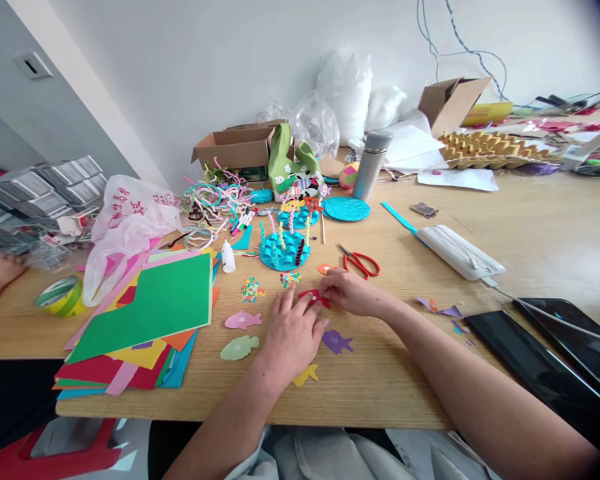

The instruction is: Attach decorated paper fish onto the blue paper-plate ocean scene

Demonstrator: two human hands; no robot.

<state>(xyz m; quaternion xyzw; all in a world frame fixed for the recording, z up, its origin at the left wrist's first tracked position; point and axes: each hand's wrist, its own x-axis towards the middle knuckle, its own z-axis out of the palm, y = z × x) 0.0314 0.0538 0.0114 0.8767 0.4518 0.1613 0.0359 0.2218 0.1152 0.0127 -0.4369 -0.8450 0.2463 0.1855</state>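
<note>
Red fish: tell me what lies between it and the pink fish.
In the head view, the left hand lies between the red fish and the pink fish, its fingers spread.

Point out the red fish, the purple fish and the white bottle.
Red fish (316,298), head view: visible part of its body.
Purple fish (337,342), head view: middle of its body.
White bottle (229,259), head view: its body.

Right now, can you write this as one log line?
left hand: at red fish; right hand: touching red fish; pink fish: untouched; red-handled scissors: untouched
</note>
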